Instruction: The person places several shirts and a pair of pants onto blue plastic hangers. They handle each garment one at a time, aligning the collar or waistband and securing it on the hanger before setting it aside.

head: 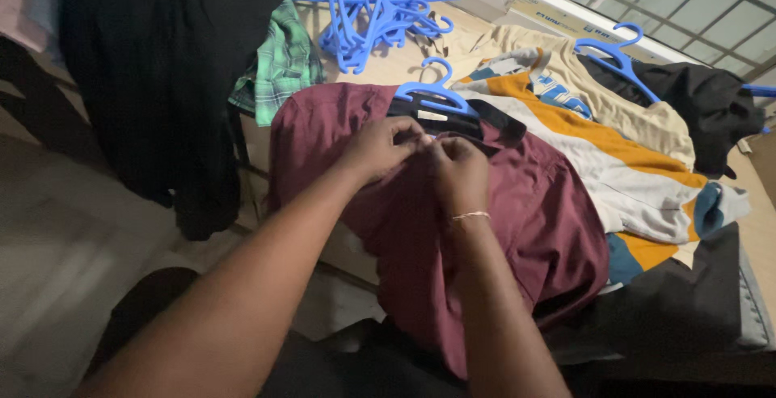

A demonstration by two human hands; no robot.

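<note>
a pale wooden counter under a barred window carries a spread of clothes. nearest, both forearms reach in over the maroon shirt, which lies flat on the counter's near edge on a blue hanger, dark collar up. the left hand and right hand meet just below the collar, fingers pinched on the shirt's front placket, seemingly at a top button. doing it well likely means keeping the two front edges aligned and flat, steadying the cloth with one hand as the other works the button. beyond lie an orange-and-grey striped shirt, a black garment, a green plaid shirt and a pile of blue hangers.
</note>
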